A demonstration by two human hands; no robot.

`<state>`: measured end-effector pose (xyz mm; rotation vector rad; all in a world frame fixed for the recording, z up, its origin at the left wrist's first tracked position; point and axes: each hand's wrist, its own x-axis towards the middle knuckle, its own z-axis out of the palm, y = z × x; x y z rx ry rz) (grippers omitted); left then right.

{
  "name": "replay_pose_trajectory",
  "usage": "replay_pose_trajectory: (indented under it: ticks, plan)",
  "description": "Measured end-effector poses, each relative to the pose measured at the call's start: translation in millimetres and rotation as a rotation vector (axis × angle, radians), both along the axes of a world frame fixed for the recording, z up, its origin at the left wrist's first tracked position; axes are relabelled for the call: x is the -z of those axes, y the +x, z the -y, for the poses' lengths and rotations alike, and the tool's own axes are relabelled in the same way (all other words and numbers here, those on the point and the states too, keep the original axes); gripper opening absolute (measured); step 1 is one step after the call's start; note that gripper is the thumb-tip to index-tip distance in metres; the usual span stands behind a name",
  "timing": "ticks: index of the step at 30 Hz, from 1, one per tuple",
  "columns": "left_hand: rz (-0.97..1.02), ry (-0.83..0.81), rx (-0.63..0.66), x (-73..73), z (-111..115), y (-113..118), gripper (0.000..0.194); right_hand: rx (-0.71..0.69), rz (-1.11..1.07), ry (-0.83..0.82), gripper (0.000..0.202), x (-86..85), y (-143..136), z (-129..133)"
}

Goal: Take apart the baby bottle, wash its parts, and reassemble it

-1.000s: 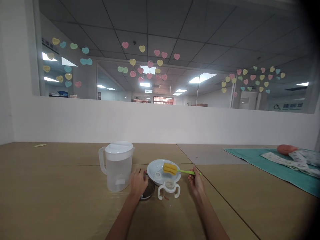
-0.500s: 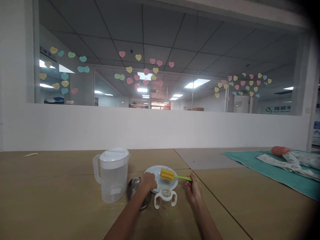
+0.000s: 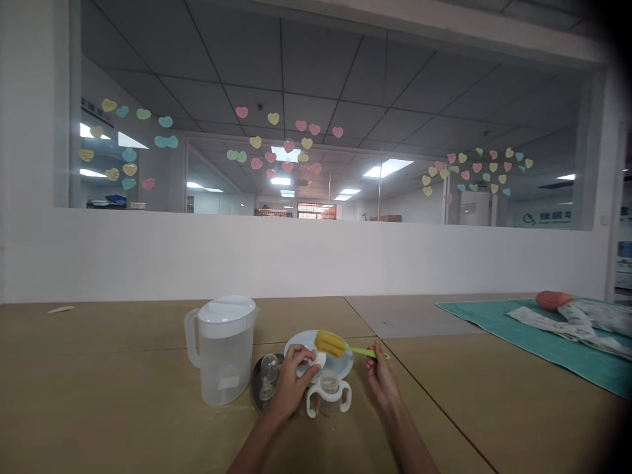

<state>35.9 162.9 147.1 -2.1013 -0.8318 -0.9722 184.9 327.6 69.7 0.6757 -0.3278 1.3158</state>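
Observation:
My right hand (image 3: 381,375) is closed around the green handle of a bottle brush (image 3: 332,343), whose yellow sponge head hangs over a pale plate (image 3: 347,368). In the fingers of my left hand (image 3: 295,378) is a white ring (image 3: 318,359), partly covered by them, close to the sponge. In front of the plate stands a clear baby bottle (image 3: 329,383) with two white side handles and an uncovered mouth. Left of my left hand, a dark metal bowl (image 3: 257,390) holds a clear bottle cap (image 3: 269,367) and a nipple (image 3: 267,391).
A clear lidded pitcher (image 3: 226,359) stands left of the bowl. At the far right a green cloth (image 3: 486,315) carries patterned fabric (image 3: 548,326) and a reddish-orange rounded object (image 3: 553,301). A white wall (image 3: 197,257) with a window runs behind the table.
My left hand has turned and come up from beside the bowl with a white ring showing in its fingers. The brush head has tilted slightly; my right hand keeps its hold.

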Motion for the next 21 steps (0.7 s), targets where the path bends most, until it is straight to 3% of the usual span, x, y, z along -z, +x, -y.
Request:
replay_pose_trajectory:
  ticks: [4, 9, 12, 16, 21]
  plan:
    - [0.044, 0.07, 0.062, 1.9, 0.0, 0.7, 0.019, 0.061, 0.009, -0.03, 0.044, 1.0, 1.1, 1.3]
    - [0.101, 0.21, 0.036, -1.2, -2.8, -5.7, 0.019, 0.138, 0.205, 0.027, 0.04, 0.9, -4.8, 2.4]
    - [0.126, 0.299, 0.011, -4.7, -1.6, -10.8, 0.019, 0.126, 0.195, 0.043, 0.037, 0.7, -6.3, 1.3]
    - [0.135, 0.445, -0.123, -8.2, 2.1, -23.6, 0.02, 0.024, 0.058, 0.001, 0.034, 2.5, -0.7, -1.0]
    - [0.079, 0.54, -0.428, -10.7, 12.7, -44.2, 0.013, 0.003, 0.051, -0.039, 0.032, 4.8, 4.7, 2.2]
